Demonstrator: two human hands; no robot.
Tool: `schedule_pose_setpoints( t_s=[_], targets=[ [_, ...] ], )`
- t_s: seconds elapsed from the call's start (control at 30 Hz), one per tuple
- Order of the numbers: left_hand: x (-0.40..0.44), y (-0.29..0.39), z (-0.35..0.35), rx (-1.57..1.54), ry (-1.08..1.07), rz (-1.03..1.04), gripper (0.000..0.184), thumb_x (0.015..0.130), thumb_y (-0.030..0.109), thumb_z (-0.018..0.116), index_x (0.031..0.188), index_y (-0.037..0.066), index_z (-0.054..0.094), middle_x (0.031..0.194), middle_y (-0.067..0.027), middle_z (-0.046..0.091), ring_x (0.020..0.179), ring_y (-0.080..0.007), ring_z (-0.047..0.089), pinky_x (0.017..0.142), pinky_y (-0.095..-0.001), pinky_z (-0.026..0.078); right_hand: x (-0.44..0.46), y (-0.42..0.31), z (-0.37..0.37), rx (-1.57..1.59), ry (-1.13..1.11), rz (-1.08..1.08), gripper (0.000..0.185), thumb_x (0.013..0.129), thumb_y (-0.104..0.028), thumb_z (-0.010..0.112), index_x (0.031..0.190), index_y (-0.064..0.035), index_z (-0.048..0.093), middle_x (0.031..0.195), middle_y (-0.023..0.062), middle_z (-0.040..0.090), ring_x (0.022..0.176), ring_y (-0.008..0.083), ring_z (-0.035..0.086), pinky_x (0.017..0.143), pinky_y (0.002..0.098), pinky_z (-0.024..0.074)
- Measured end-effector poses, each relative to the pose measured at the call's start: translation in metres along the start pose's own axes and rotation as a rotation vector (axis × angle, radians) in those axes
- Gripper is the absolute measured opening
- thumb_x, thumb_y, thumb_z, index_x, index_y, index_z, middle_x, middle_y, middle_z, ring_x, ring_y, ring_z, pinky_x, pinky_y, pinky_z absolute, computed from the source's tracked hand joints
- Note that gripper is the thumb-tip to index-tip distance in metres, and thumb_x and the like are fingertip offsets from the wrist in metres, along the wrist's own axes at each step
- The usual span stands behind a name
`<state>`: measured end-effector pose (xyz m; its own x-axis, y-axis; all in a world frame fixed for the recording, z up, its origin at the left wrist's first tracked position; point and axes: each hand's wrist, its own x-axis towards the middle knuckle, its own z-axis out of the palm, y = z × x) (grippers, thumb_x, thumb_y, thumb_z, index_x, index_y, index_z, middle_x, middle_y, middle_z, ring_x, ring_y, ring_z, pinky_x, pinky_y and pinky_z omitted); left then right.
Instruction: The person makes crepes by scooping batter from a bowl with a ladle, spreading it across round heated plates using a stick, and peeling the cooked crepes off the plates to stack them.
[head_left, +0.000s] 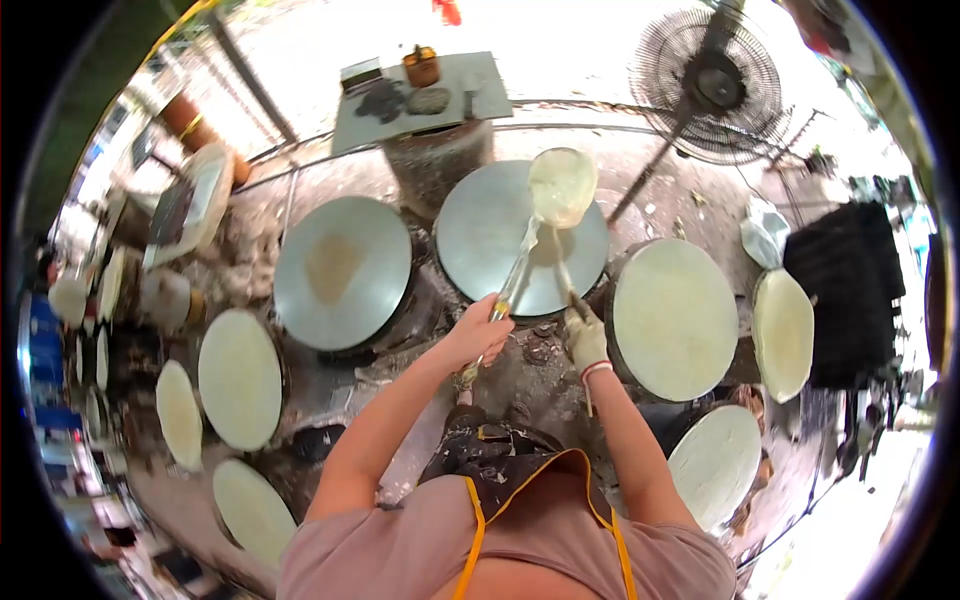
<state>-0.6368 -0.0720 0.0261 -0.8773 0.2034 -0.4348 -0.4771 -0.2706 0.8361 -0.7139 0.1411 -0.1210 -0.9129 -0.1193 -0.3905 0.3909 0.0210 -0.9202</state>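
Note:
My left hand (482, 335) is bare and closed around the handle of a ladle (517, 268). The ladle's round bowl (562, 187), filled with pale batter, hangs over the back edge of a large grey griddle (485, 245). On my right hand (584, 337) is a light glove, its fingers wrapped round a thin stick (560, 262) whose far end reaches up below the bowl. A second grey griddle (375, 255), with a brownish patch in its middle, lies to the left. To the right is a griddle covered with a pale round sheet (675, 320).
More pale rounds lie at the left (240, 380), lower left (253, 512), right (783, 335) and lower right (715, 468). A small table (480, 75) with an orange container (421, 67) stands behind. A fan (712, 82) is at the back right, a black cloth (845, 295) far right.

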Motion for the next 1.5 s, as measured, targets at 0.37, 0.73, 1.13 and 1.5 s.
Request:
schedule_pose_setpoints(
  t_s=[0.37, 0.73, 1.13, 1.5],
  targets=[
    [0.217, -0.051, -0.076, 1.074, 0.119, 0.193, 0.025, 0.077, 0.008, 0.044, 0.101, -0.001, 0.04, 0.081, -0.0284, 0.058, 0.079, -0.0436, 0.057, 0.068, -0.05, 0.044, 0.007, 0.007, 0.038, -0.429, 0.599, 0.09, 0.039, 0.089, -0.031, 0.048, 0.125, -0.0182, 0.052, 0.11, 0.0214, 0.058, 0.099, 0.0371, 0.057, 0.081, 0.0394, 0.046],
    [0.22, 0.011, -0.152, 1.392, 0.254, 0.301, 0.021, 0.083, 0.005, 0.043, 0.103, 0.003, 0.044, 0.077, -0.0244, 0.061, 0.077, -0.0427, 0.059, 0.068, -0.0513, 0.046, 0.052, 0.018, 0.078, -0.121, 0.721, -0.054, 0.044, 0.087, -0.031, 0.043, 0.118, -0.0033, 0.056, 0.097, 0.0239, 0.063, 0.095, 0.0374, 0.06, 0.082, 0.039, 0.0471],
    [0.197, 0.034, -0.198, 1.473, 0.367, 0.24, 0.026, 0.083, 0.012, 0.05, 0.108, 0.008, 0.046, 0.086, -0.0221, 0.058, 0.077, -0.0406, 0.06, 0.066, -0.0489, 0.047, 0.098, 0.0, 0.109, -0.114, 0.521, 0.084, 0.033, 0.088, -0.023, 0.054, 0.117, -0.0073, 0.059, 0.063, 0.0005, 0.053, 0.047, 0.0082, 0.045, 0.041, 0.0221, 0.0353],
    [0.154, 0.034, -0.252, 1.603, 0.466, 0.338, 0.062, 0.072, 0.004, 0.057, 0.13, 0.023, 0.046, 0.088, -0.0139, 0.046, 0.075, -0.0335, 0.056, 0.064, -0.0418, 0.047, 0.119, -0.016, 0.111, 0.003, 0.214, 0.123, 0.036, 0.087, -0.022, 0.054, 0.119, -0.0072, 0.055, 0.063, -0.0012, 0.05, 0.047, 0.006, 0.042, 0.039, 0.022, 0.0323]
  ],
)
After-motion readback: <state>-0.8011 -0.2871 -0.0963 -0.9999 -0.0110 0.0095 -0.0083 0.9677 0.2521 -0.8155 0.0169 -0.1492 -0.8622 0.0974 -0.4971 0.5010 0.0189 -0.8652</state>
